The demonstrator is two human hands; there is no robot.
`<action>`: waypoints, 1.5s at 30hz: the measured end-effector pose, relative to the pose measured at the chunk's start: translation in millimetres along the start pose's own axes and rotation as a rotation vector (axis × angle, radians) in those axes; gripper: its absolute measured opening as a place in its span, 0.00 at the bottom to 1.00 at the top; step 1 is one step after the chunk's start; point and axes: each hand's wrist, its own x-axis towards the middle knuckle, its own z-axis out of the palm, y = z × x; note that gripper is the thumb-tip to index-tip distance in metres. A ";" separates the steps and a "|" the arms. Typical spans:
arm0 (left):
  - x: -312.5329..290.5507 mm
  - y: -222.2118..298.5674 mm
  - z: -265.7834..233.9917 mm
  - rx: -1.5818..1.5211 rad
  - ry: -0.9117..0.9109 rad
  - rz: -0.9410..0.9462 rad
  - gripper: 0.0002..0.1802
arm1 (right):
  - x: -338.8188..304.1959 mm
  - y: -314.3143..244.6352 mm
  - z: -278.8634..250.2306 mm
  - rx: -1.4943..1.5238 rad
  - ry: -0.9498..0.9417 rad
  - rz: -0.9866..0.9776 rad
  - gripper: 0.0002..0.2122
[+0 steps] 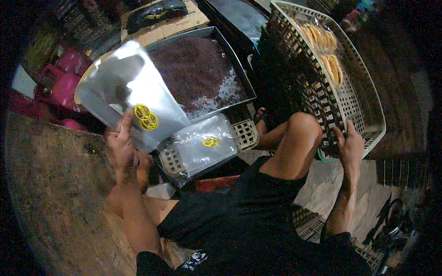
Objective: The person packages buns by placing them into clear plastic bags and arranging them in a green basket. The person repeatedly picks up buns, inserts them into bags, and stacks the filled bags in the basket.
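Observation:
My left hand (120, 145) is closed on the near edge of a stack of clear plastic bags (159, 99) bearing yellow round prints, thumb on top. Below it, a second stack of clear plastic bags (198, 154) lies on a pale perforated basket (245, 134). My right hand (348, 143) grips the near rim of a tall, pale slatted crate (374, 103). Inside that crate are clear packs of round, flat, pale baked goods (331, 66). The fingers of my right hand are partly hidden by the crate wall.
A metal tray (252, 95) of dark brown granules stands ahead, with a cardboard box (198, 19) behind it. Pink gas cylinders (69, 76) stand at the far left. A wooden board (55, 184) fills the left side. My bare knee (305, 126) rises beside the crate.

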 end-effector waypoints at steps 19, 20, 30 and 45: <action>25.2 22.5 -96.1 0.262 -0.038 0.183 0.11 | 76.9 218.5 63.4 -0.228 0.330 -0.066 0.27; 18.8 28.2 -111.3 0.182 -0.053 0.116 0.11 | 86.3 190.9 72.3 -0.290 0.224 0.112 0.28; 12.3 38.1 -57.8 0.214 -0.244 0.139 0.27 | 143.1 -71.8 49.7 0.254 0.639 -0.601 0.24; -0.9 57.8 7.2 0.300 -0.554 0.297 0.12 | -49.8 -292.7 23.6 2.044 -0.741 -0.398 0.40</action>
